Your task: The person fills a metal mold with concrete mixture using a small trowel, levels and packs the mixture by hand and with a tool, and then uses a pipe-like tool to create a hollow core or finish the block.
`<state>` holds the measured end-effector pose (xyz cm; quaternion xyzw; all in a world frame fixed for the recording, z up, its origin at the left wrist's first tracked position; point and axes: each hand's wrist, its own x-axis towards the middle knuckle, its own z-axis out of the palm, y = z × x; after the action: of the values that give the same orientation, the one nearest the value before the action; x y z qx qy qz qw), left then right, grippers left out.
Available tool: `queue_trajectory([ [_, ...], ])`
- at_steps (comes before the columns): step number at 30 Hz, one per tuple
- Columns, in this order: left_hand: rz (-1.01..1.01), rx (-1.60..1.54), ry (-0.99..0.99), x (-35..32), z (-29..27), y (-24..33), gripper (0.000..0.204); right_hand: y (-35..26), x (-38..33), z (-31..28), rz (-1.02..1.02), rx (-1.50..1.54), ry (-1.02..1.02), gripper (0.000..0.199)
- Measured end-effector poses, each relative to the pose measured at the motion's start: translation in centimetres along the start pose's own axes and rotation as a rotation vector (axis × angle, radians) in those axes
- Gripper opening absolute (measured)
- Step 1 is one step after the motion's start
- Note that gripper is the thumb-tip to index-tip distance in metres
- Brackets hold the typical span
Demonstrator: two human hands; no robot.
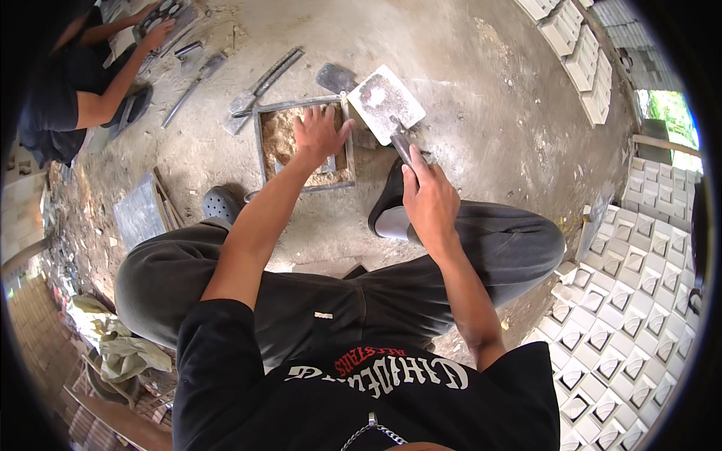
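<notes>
My left hand point(321, 135) lies with spread fingers over a square mould frame point(350, 154), touching or just above the tan, sandy material point(280, 134) inside it. Part of that filling is hidden under my palm and wrist. In my right hand point(432, 197) is the dark handle of a trowel point(366, 113), my fingers wrapped round it. The trowel's broad, nearly square blade is whitish and bears pale powder. It is held just beyond the frame's far right corner.
A dark flat blade point(335, 77) lies past the frame. Long bar-like tools point(274, 79) rest at the far left, near a co-worker point(98, 90) bent over another mould. Pale patterned blocks point(602, 331) are laid out at the right, with more blocks point(580, 59) stacked at the far right. A grey board point(141, 210) lies at left.
</notes>
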<state>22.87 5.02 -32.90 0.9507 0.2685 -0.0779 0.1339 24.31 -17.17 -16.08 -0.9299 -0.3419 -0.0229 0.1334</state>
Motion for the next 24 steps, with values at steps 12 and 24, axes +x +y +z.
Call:
queue_trajectory([
  [12,0.09,-0.104,0.083,0.3,1.6,-2.4,0.066,0.1,0.2,0.4,0.015,0.042,0.023,0.038],
  [24,0.008,-0.083,0.466,-3.1,2.6,-6.0,0.068,-1.5,3.2,-0.6,0.108,0.09,-0.049,0.035],
])
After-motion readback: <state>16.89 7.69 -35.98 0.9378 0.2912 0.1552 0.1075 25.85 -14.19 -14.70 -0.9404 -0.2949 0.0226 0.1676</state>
